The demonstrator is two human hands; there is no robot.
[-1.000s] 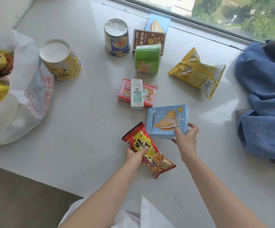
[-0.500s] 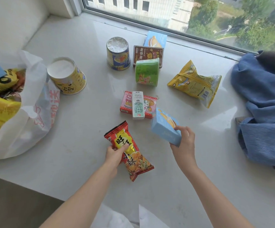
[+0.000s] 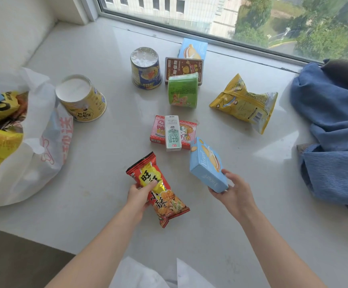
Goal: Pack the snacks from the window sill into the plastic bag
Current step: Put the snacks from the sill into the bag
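Head view: white plastic bag (image 3: 33, 163), mouth open and part-filled, lies far left of both hands. Left hand (image 3: 137, 195) pinches the red foil snack packet (image 3: 158, 190), its long axis near-to-far, and is judged nearer the bag. Right hand (image 3: 234, 190) grips the pale blue cardboard box (image 3: 207, 165), tilted. Pale stone window sill (image 3: 110, 142) beneath; glazing at the far edge

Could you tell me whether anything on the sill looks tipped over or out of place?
Yes: the yellow cup beside the bag lies on its side, its white end facing up-left, and the blue cup appears to stand upside down. The milk carton lies across the pink box. Nothing looks spilled or torn.
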